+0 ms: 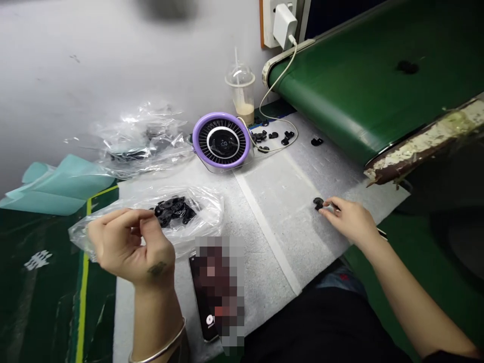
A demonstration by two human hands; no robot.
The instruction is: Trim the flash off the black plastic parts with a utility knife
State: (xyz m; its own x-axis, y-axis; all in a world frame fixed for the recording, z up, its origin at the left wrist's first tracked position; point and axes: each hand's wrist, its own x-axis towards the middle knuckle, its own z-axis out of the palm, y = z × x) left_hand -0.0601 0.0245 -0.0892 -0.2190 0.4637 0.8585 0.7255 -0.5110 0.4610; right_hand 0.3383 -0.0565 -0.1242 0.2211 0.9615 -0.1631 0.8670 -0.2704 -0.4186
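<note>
Person seated at a worktop (287, 201) covered with white foam sheet. Right hand (350, 219) reached forward, thumb and forefinger closed on the edge of a small black plastic part (318, 203) that lay flat on the foam, near the lower lip of a green conveyor belt (359, 85). Left hand (126, 242) was raised just in front of a clear plastic bag (204, 212), thumb and forefinger tips pressed together, other fingers curled; could not tell if anything small was pinched between them. The bag was open and flat on the worktop, with a heap of similar black parts (174, 210) inside. Progress, judged from the layout: most parts sat in the bag, one was at the right fingers, a few loose black pieces (273, 135) lay far back beside a round purple desk fan (221, 141), and one dark piece (407, 66) sat up on the belt. So only a handful were out and the bulk of the bag was unhandled. Also there: a second crumpled clear bag (147, 141) behind, a teal sheet (64, 184) at the left, a clear lidded cup with straw (242, 96), a white charger (284, 22) with cable running to the fan, and a phone (206, 302) face up near the left wrist.
</note>
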